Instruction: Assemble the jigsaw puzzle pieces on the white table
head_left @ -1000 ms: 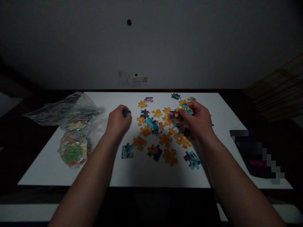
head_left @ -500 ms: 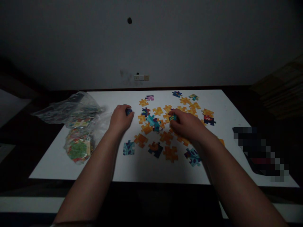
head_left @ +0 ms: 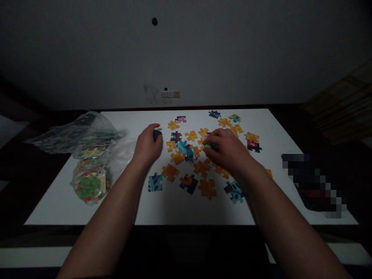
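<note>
My left hand (head_left: 147, 145) is at the left edge of the loose pieces, thumb and fingers curled around a dark blue puzzle piece (head_left: 157, 134). Over the middle of the spread, my right hand (head_left: 228, 148) pinches a teal puzzle piece (head_left: 213, 145), mostly covered by the fingers. Between the hands lie a teal patterned piece (head_left: 190, 154) and several orange puzzle pieces (head_left: 201, 169). Nearer to me are a dark piece with an orange shape (head_left: 188, 183), a light teal piece (head_left: 155, 182) and another teal piece (head_left: 235, 192). My right hand hides some pieces under it.
Clear plastic bags (head_left: 90, 182) with colourful contents lie on the left of the white table (head_left: 174, 211). A dark, pixelated object (head_left: 314, 186) rests at the right edge. Behind the table stands a grey wall with sockets (head_left: 170, 94).
My right fingers have turned down over the teal piece, so less of it shows. My left hand keeps its place around the blue piece, fingers slightly shifted. The whole view has moved slightly.
</note>
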